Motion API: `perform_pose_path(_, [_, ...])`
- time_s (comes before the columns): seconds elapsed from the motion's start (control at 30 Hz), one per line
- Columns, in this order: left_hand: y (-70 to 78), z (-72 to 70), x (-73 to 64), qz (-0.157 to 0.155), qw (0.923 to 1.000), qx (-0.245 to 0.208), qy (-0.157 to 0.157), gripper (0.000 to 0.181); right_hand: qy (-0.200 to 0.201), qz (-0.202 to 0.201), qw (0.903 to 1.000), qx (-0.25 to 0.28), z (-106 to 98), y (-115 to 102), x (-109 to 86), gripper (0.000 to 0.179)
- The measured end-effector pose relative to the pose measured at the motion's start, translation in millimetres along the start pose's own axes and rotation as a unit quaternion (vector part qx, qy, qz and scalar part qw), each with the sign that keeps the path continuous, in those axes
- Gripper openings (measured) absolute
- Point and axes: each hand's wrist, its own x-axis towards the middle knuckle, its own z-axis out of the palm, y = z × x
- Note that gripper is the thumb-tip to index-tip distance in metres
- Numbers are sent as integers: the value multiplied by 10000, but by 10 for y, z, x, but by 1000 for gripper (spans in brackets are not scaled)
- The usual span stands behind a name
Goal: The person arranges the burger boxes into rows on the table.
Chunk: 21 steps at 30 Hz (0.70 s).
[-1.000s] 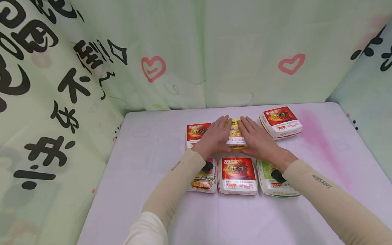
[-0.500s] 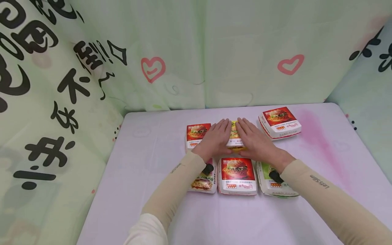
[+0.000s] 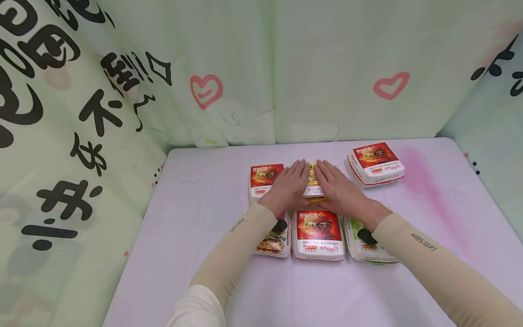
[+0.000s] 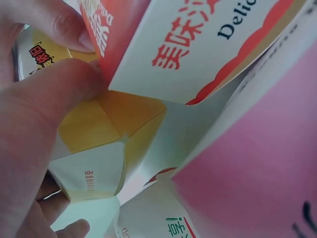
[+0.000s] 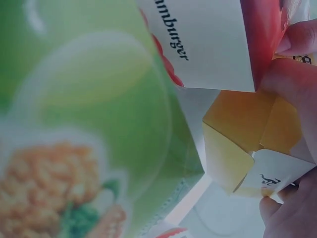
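In the head view, a yellow burger box [image 3: 313, 184] stands in the back row, with only its middle strip showing between my hands. My left hand [image 3: 287, 187] lies along its left part, fingers straight and pointing away from me. The right hand [image 3: 342, 190] mirrors it on the other side, also with straight fingers. Both thumbs point inward near the box's front edge. The left wrist view shows the yellow box's folded side [image 4: 91, 124] beside my thumb; the right wrist view shows the yellow box [image 5: 280, 119] close to my right thumb and fingers.
Left of my hands is a red-topped burger box [image 3: 263, 178]. In front stand a partly covered box with a burger picture [image 3: 271, 245], a red-and-white box [image 3: 318, 234] and a green-topped box [image 3: 367, 252]. Another red-topped box [image 3: 376, 163] sits askew at the back right of the table [image 3: 196, 195].
Both hands and the yellow box have shifted slightly toward me. The right hand has come a little closer to the left. The other boxes keep their places.
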Motion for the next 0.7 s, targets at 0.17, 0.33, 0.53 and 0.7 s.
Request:
perform_pose_path(0.17, [12, -2, -5, 17, 10000, 41, -11, 109, 24, -26, 10000, 72, 2, 15, -10, 101])
perform_pose_path(0.33, [10, 10, -14, 39, 10000, 47, -12, 107, -69, 8, 9998, 193, 5, 16, -14, 101])
perform_pose_path(0.53, [30, 12, -29, 62, 9999, 69, -87, 104, -207, 172, 9991, 315, 19, 21, -7, 102])
perform_pose_path(0.7, [34, 9, -35, 42, 9998, 105, -142, 104, -304, 266, 9979, 500, 22, 38, 6, 102])
